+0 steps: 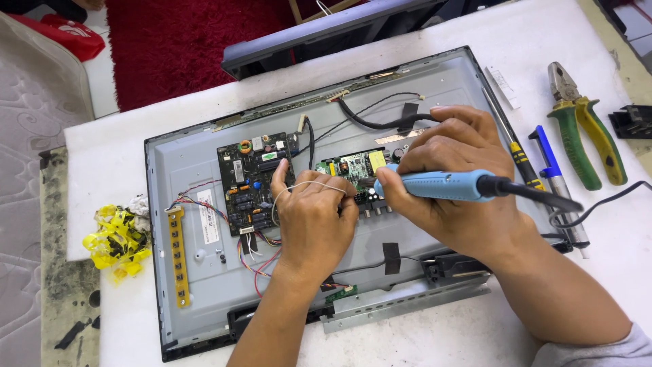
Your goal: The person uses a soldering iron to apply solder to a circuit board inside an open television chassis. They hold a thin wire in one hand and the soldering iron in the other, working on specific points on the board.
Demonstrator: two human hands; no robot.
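Head view is showing the right hand [454, 178] gripping a blue soldering iron [438, 185], fingers closed around its handle, tip resting on the small green circuit board [353, 170] inside an opened flat-screen panel [204, 285]. Left hand [314, 216] is pinching a loop of thin solder wire [299, 187] between thumb and forefinger, just beside the iron's tip. Green-and-yellow pliers [583, 132] and a blue desoldering pump [553, 173] are lying on the white table [109, 163], well apart to the right.
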